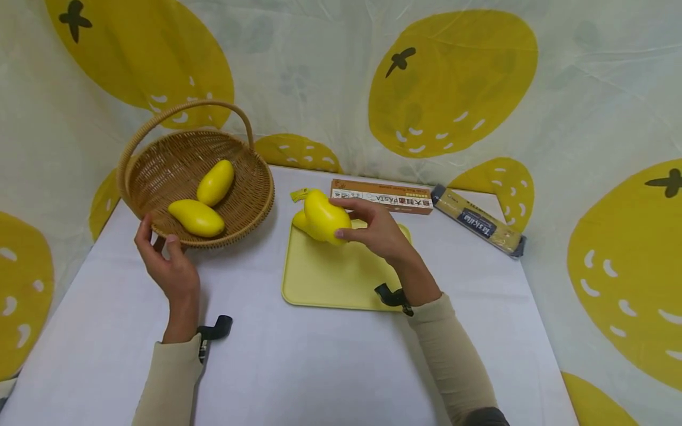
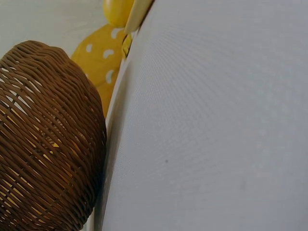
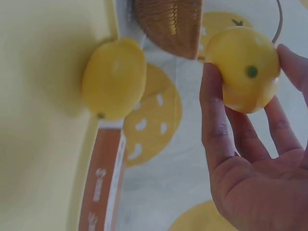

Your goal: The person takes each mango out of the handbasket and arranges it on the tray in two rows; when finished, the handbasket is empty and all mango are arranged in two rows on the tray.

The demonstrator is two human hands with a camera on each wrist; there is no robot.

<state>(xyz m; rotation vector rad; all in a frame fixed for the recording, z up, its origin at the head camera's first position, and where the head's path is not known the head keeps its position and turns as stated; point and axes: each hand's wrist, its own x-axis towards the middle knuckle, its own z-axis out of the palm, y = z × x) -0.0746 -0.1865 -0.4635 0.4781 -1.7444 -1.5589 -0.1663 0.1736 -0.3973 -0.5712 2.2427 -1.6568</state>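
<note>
A smooth yellow mango (image 1: 325,218) is pinched between the thumb and fingers of my right hand (image 1: 379,234), above the far left part of a pale yellow tray (image 1: 341,284). Partly hidden behind it in the head view, another mango (image 3: 114,79) lies at the tray's edge. My left hand (image 1: 173,272) holds the near left edge of a brown wicker basket (image 1: 176,154), with fingertips and thumb at its rim. Two mangoes (image 1: 215,183) lie inside the basket. The left wrist view shows the basket's woven outside (image 2: 48,139) but not the hand.
Behind the tray lies an orange-and-white pasta box (image 1: 382,196). To its right a clear pack of spaghetti (image 1: 479,220) lies at an angle. A fruit-print cloth (image 1: 319,77) hangs behind the white table (image 1: 277,355). The basket's tall handle (image 1: 186,105) arches upward.
</note>
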